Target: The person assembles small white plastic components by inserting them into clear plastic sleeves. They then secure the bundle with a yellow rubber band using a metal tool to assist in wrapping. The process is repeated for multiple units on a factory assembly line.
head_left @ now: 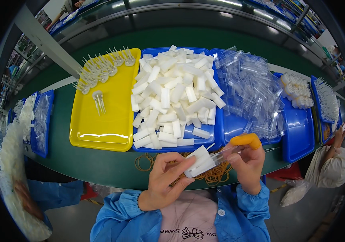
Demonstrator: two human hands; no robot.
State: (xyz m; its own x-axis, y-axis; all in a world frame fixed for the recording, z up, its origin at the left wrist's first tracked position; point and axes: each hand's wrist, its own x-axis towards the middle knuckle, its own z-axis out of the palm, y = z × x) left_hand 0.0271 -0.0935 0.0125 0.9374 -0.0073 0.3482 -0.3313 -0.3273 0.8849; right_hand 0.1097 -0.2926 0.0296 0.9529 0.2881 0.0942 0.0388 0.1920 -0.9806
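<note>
In front of my chest, my left hand (166, 181) pinches a small bundle of white blocks (200, 161) between thumb and fingers. A thin white stem sticks out at the bundle's upper right. My right hand (246, 165), with an orange finger cot (246, 140) on one finger, grips a clear plastic sleeve (222, 156). The sleeve meets the right end of the white bundle; how far one reaches into the other I cannot tell. Tan rubber bands (217, 176) lie in a loose pile on the table beneath both hands.
A yellow tray (100, 139) holds clusters of thin-stemmed white pieces. Beside it, a blue tray (204, 143) is heaped with white blocks (176, 92); another blue tray (231, 129) holds clear sleeves (253, 88). Further trays and co-workers are at both sides.
</note>
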